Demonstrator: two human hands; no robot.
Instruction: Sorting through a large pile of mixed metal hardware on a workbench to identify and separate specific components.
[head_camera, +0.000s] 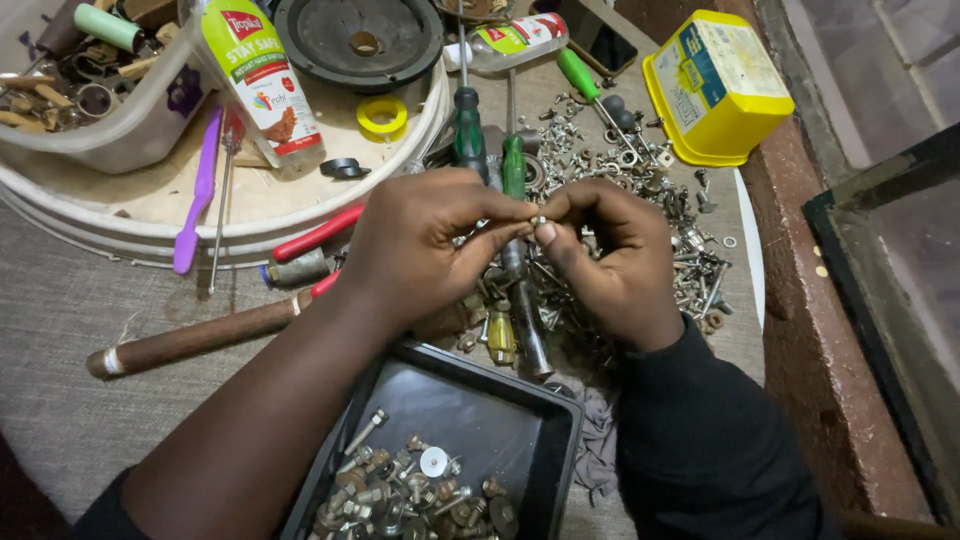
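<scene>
Both hands meet right in the middle of the frame, so the left hand (425, 245) and right hand (610, 260) are pretty much fingertip to fingertip, each pinching the same tiny metal fastener (537, 221). Can't tell if it's a nut on a bolt or just a small screw, it's too small. It sits between the two thumbs and forefingers, neither hand really nearer, and whatever long axis it has seems to run roughly left-right across the gap. It's held up above a messy pile of loose hardware (650, 200), with a couple of green-handled screwdrivers (470, 130) lying just beyond the knuckles. Straight below the wrists, closer to the person, there's a black tray (520, 420) with sorted bolts and washers in its near corner. Yellow box (715, 85) sits off at the far right.
</scene>
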